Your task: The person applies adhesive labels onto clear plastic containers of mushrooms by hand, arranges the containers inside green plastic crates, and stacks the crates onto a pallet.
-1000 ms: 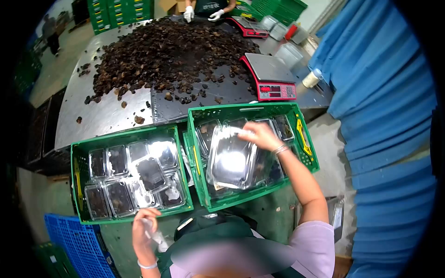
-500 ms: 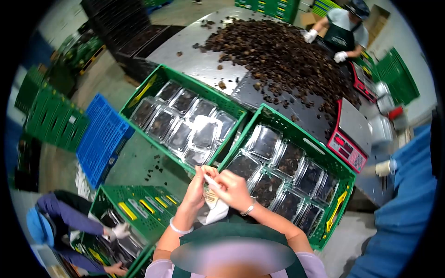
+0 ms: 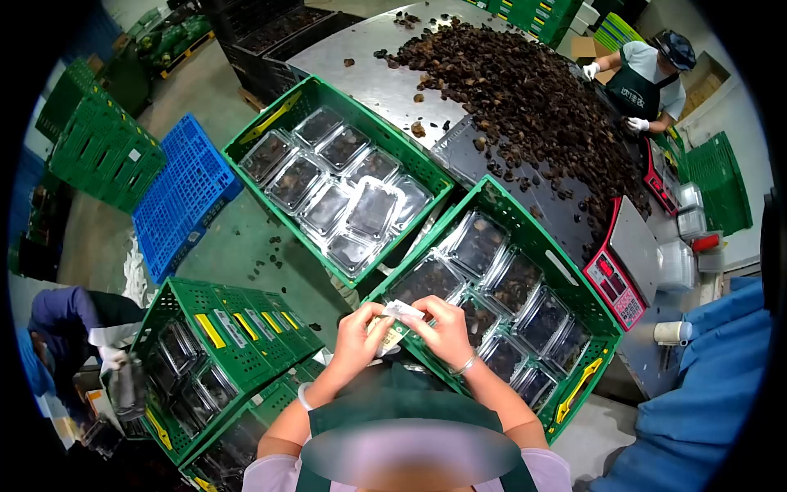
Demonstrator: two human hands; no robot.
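Observation:
My left hand (image 3: 357, 339) and my right hand (image 3: 447, 333) are close together in front of my apron, fingers pinched on a white strip of printed labels (image 3: 392, 334). The strip has green and yellowish print; its lower part is partly hidden by my fingers. Just beyond my right hand stands a green crate (image 3: 559, 264) of clear lidded plastic boxes (image 3: 514, 280) with dark contents. Farther left, a second green crate (image 3: 234, 146) holds more clear boxes (image 3: 293, 184), one stacked on top of the others.
Dark brown pieces (image 3: 500, 82) are heaped on the metal table (image 3: 352, 45). A red scale (image 3: 608, 283) stands at right. A co-worker (image 3: 643, 86) is behind the heap; another person (image 3: 70, 328) handles a box at lower left, beside stacked crates (image 3: 238, 328). A blue pallet (image 3: 184, 193) leans nearby.
My view has shifted, and my hands have moved slightly apart with the label strip more spread between them. The person at lower left has lifted a clear box from the crate.

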